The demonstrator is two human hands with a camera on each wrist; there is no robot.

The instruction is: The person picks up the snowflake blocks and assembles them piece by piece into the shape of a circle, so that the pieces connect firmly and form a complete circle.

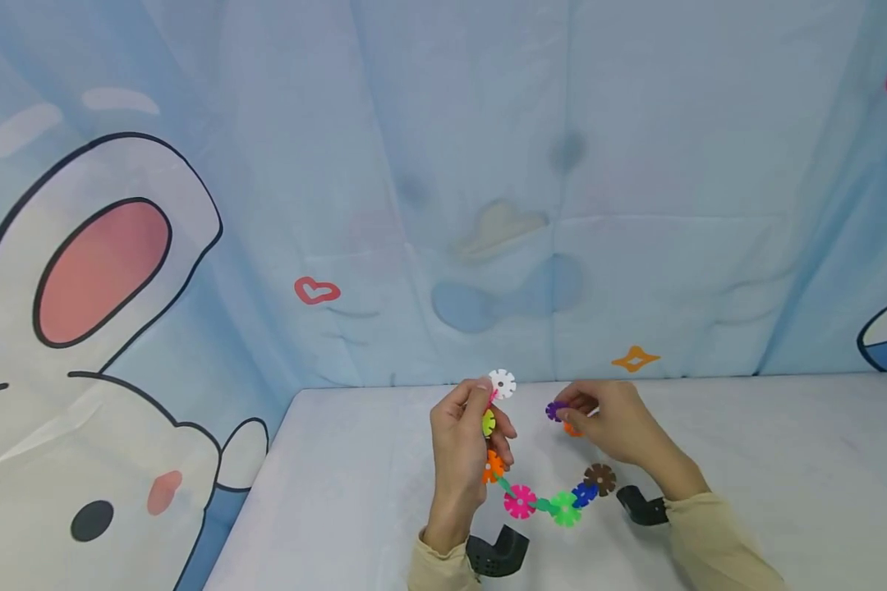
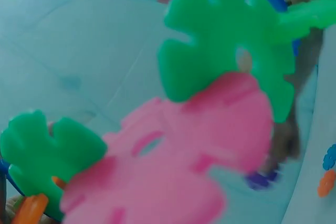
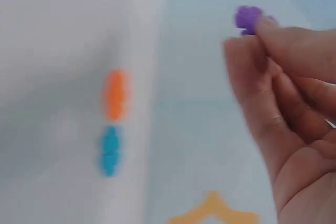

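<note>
My left hand (image 1: 458,451) grips a chain of slotted plastic flower discs near its upper end, where a white disc (image 1: 502,383) sticks up above the fingers. Below it the chain runs through a yellow-green disc (image 1: 489,423), an orange disc (image 1: 493,465), a pink disc (image 1: 520,501) and a light green disc (image 1: 565,509). It ends at the right with a blue disc (image 1: 584,494) and a brown disc (image 1: 600,479). Apart from the chain, my right hand (image 1: 613,423) pinches a purple disc (image 3: 247,18) between thumb and finger.
A loose orange disc (image 3: 115,95) and a loose blue disc (image 3: 110,150) lie side by side on the white table (image 1: 355,492). Behind the table hangs a pale blue printed curtain (image 1: 266,164). Black wrist mounts (image 1: 498,552) sit at both sleeves.
</note>
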